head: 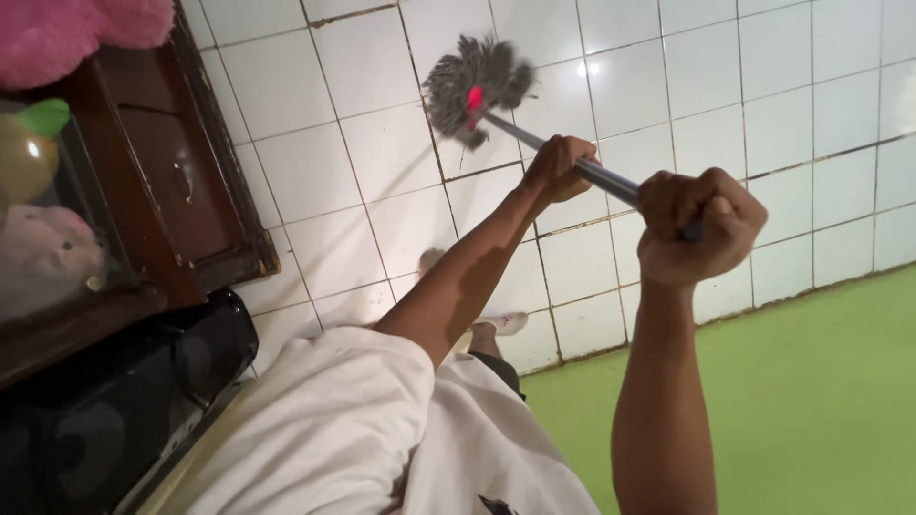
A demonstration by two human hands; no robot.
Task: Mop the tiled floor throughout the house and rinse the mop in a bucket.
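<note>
Both the left hand and right hand clench the mop handle; its mop head, near the wooden cabinet, could knock it.

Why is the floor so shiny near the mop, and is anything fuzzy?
Head view: a lamp's glare makes a bright spot on the white tiles beside the mop head; the arm casts a soft shadow there; the mop head looks slightly blurred; the whole picture sits tilted.

Between the fingers runs a smooth, shiny metal mop handle; beyond them, the mop head is shaggy grey yarn on glossy white floor tiles. Nearby stands a polished dark wood cabinet.
</note>
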